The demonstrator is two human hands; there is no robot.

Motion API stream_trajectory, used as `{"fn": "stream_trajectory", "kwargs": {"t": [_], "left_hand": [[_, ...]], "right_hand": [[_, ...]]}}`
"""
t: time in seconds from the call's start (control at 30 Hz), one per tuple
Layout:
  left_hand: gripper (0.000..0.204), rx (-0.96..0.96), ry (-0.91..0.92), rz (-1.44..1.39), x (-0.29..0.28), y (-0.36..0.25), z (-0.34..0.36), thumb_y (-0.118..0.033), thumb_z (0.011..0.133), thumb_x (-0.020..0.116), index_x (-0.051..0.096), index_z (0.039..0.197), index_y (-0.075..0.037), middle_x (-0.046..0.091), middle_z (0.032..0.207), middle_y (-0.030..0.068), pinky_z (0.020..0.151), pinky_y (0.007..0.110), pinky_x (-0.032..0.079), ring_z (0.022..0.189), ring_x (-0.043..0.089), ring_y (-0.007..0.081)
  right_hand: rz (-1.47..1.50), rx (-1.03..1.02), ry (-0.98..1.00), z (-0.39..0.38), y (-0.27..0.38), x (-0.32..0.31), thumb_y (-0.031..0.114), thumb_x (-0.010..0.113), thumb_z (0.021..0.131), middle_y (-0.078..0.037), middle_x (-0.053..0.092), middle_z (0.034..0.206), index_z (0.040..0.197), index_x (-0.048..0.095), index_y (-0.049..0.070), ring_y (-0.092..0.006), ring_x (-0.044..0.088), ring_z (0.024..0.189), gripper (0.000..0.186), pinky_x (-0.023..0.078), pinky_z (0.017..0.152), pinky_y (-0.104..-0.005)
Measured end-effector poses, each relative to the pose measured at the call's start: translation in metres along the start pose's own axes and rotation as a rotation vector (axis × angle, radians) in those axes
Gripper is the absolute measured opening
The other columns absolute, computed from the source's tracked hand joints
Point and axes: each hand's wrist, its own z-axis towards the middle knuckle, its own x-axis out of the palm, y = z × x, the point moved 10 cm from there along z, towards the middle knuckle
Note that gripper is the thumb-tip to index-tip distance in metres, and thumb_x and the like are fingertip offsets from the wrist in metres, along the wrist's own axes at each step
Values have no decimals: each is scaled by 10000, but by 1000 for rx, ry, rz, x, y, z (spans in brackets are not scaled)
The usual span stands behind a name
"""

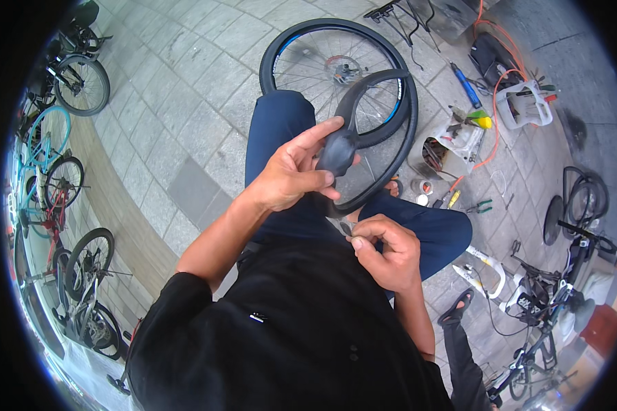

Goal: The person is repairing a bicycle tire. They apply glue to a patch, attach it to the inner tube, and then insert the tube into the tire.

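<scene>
My left hand point(298, 171) grips a black inner tube point(353, 103), its thumb and fingers around a swollen, bulging section point(336, 151). The tube loops over a bicycle wheel point(274, 61) with blue rim stripes, lying in front of me on the paving by my dark-trousered legs point(267, 116). Below and right of the bulge, my right hand point(384, 250) is closed, thumb and index finger pinching a small dark piece point(346, 227) with a pale, silvery edge, too small to make out clearly. Part of the wheel is hidden behind the tube and my hands.
Right are tool containers point(445, 151), a white bin point(521, 103), a blue pump point(465, 85), an orange hose point(493, 147), small pots point(424, 188), pliers point(480, 205) and bike parts point(528, 294). Another person's sandaled foot point(456, 305) is lower right. Parked bicycles point(82, 85) line the left.
</scene>
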Motion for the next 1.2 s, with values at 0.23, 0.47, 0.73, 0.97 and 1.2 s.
{"fn": "stream_trajectory", "kwargs": {"t": [0.23, 0.47, 0.73, 0.97, 1.2], "left_hand": [[851, 40, 40, 22, 2, 0, -4, 131, 965, 613, 233, 1708, -32, 479, 1571, 231, 881, 357, 709, 1417, 587, 352], [798, 0, 25, -9, -2, 2, -3, 156, 977, 537, 260, 1701, -31, 492, 1555, 228, 838, 340, 720, 1433, 577, 377], [813, 14, 22, 21, 0, 1, -1, 90, 1010, 583, 206, 1718, -42, 545, 1507, 299, 779, 303, 709, 1171, 725, 304], [814, 5, -16, -21, -3, -1, 0, 141, 973, 542, 232, 1708, -23, 522, 1532, 222, 793, 301, 713, 1418, 595, 344], [818, 54, -25, 70, -1, -2, 1, 142, 961, 532, 245, 1707, -28, 513, 1559, 185, 832, 288, 695, 1417, 596, 298]], "right_hand": [[-31, -13, -1, 2, 3, 1, -59, 754, 890, -97, 750, 951, 968, 733, -31, -91, 630, 723, 85, 502, 645, -242], [-42, -41, -6, 4, 4, 3, -50, 762, 893, -98, 753, 973, 975, 730, -24, -86, 632, 723, 91, 504, 638, -242], [44, 24, -57, 11, -8, 1, -24, 759, 928, -57, 744, 953, 1001, 730, -10, -72, 630, 698, 80, 498, 651, -239], [149, 109, -136, 8, -27, -4, -27, 756, 938, -51, 731, 963, 1007, 740, -10, -60, 616, 756, 73, 494, 688, -234], [174, 139, -91, 4, -36, -4, -11, 670, 1023, -146, 760, 1051, 1105, 695, -65, -72, 633, 757, 101, 524, 673, -218]]}}
